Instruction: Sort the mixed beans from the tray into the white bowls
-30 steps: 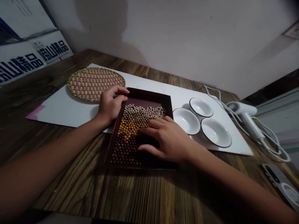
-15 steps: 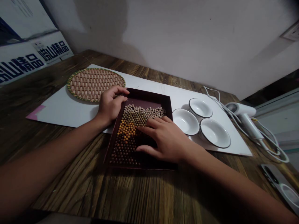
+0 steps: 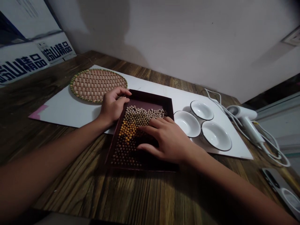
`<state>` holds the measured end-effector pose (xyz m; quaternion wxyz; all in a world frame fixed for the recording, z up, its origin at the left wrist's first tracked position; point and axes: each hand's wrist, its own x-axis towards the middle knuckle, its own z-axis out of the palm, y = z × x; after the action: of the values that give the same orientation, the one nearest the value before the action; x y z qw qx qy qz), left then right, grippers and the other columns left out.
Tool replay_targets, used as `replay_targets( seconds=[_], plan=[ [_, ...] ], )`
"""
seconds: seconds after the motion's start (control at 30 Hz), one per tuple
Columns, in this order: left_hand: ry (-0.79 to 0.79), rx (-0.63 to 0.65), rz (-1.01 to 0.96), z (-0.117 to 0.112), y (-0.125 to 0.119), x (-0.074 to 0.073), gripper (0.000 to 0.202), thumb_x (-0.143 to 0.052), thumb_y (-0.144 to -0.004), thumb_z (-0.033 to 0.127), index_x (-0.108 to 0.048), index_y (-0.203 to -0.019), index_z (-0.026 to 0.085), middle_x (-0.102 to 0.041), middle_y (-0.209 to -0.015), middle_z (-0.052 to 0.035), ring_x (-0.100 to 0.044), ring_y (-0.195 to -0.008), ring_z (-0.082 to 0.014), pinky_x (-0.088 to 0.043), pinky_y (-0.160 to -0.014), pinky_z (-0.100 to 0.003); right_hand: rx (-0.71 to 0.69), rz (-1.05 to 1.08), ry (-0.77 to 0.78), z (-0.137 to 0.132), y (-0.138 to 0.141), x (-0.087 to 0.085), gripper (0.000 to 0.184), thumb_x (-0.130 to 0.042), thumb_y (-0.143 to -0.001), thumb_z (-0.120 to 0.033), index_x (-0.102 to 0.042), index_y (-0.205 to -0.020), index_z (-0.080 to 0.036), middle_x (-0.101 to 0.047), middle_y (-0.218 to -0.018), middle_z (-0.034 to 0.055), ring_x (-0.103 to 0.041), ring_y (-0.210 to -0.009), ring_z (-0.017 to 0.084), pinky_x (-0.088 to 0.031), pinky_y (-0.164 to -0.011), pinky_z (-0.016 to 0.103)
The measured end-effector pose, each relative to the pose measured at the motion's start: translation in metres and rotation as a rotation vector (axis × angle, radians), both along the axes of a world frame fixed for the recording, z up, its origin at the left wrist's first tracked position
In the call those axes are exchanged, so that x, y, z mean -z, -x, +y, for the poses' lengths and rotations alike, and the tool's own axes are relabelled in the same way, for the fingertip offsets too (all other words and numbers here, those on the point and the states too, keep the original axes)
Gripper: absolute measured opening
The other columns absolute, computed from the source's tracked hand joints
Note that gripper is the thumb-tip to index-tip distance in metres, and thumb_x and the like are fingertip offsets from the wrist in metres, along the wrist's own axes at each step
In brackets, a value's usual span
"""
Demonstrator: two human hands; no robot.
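A dark maroon rectangular tray [image 3: 152, 96] sits at the middle, its far end over a white board. Small round beads cover much of its floor in bands: pale beads [image 3: 142, 112] at the far end, olive ones behind yellow beads [image 3: 128, 128], and dark brown beads [image 3: 124, 152] nearest me. My left hand [image 3: 113, 104] grips the tray's left wall near the far corner, thumb and fingers at its rim. Over the right part of the tray, my right hand [image 3: 167, 139] lies palm down, thumb and index finger apart, fingertips at the beads. What lies under the palm is hidden.
Three white dark-rimmed bowls [image 3: 217, 135] stand right of the tray on the white board [image 3: 58, 109]. A round woven mat [image 3: 97, 84] lies behind my left hand. Farther right are a white hair dryer [image 3: 250, 125] with its cord and a phone [image 3: 281, 187]. Printed boxes [image 3: 28, 62] stand at left.
The view has shifted slightly. My left hand keeps its hold on the tray, and my right hand stays over the beads with barely any movement.
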<state>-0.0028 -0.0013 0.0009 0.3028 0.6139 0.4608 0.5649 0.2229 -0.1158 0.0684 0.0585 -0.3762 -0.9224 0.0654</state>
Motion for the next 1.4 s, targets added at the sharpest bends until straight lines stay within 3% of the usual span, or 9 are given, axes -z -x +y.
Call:
replay_targets(
  seconds=[0.13,0.37,0.6,0.87,1.13,1.4],
  plan=[
    [-0.009,0.003,-0.001,0.0004,-0.0002,0.0002,0.013,-0.066,-0.075,0.025,-0.071,-0.086,0.031,-0.078,-0.109,-0.0023,-0.066,-0.120,-0.0353,-0.046,-0.113,-0.057,0.009,-0.019,-0.006,0.0001,0.0019,0.0024,0.069,-0.050,-0.101,-0.069,-0.062,-0.145,-0.017,-0.068,-0.111,0.0120,-0.059,-0.100,0.028,-0.038,-0.088,0.042],
    [-0.005,0.016,-0.024,-0.0005,0.0001,-0.0003,0.012,-0.067,-0.074,0.027,-0.071,-0.085,0.029,-0.077,-0.110,-0.0045,-0.065,-0.121,-0.0364,-0.043,-0.114,-0.057,-0.007,0.001,0.025,0.0001,0.0003,-0.0036,0.059,-0.048,-0.103,-0.067,-0.073,-0.127,-0.020,-0.066,-0.101,0.0085,-0.059,-0.094,0.025,-0.038,-0.085,0.041],
    [-0.005,0.018,-0.017,-0.0010,0.0003,-0.0006,0.012,-0.066,-0.074,0.028,-0.070,-0.086,0.028,-0.078,-0.111,-0.0041,-0.064,-0.122,-0.0373,-0.043,-0.113,-0.059,0.047,-0.015,-0.007,0.0006,0.0020,-0.0020,0.072,-0.046,-0.102,-0.070,-0.060,-0.146,-0.015,-0.068,-0.116,0.0130,-0.060,-0.103,0.028,-0.039,-0.088,0.043],
    [-0.009,0.011,-0.005,-0.0021,-0.0005,-0.0022,0.012,-0.065,-0.075,0.028,-0.069,-0.086,0.027,-0.077,-0.109,-0.0050,-0.064,-0.120,-0.0362,-0.043,-0.113,-0.058,0.020,-0.029,0.004,0.0010,0.0012,-0.0022,0.061,-0.048,-0.102,-0.068,-0.072,-0.131,-0.019,-0.066,-0.104,0.0093,-0.059,-0.095,0.026,-0.037,-0.085,0.041],
    [-0.004,0.011,0.007,-0.0032,-0.0010,-0.0042,0.012,-0.065,-0.075,0.029,-0.068,-0.086,0.027,-0.077,-0.109,-0.0051,-0.063,-0.123,-0.0381,-0.043,-0.113,-0.060,0.044,-0.037,-0.005,0.0016,0.0046,0.0001,0.072,-0.044,-0.102,-0.072,-0.063,-0.143,-0.016,-0.067,-0.113,0.0125,-0.060,-0.102,0.028,-0.038,-0.088,0.043],
    [-0.008,0.018,-0.012,-0.0011,-0.0001,-0.0009,0.012,-0.065,-0.075,0.028,-0.070,-0.086,0.027,-0.077,-0.110,-0.0048,-0.064,-0.123,-0.0374,-0.043,-0.114,-0.060,0.069,-0.028,-0.008,0.0018,0.0033,0.0007,0.066,-0.045,-0.103,-0.068,-0.064,-0.141,-0.018,-0.068,-0.111,0.0115,-0.060,-0.101,0.027,-0.037,-0.086,0.041]
  ],
)
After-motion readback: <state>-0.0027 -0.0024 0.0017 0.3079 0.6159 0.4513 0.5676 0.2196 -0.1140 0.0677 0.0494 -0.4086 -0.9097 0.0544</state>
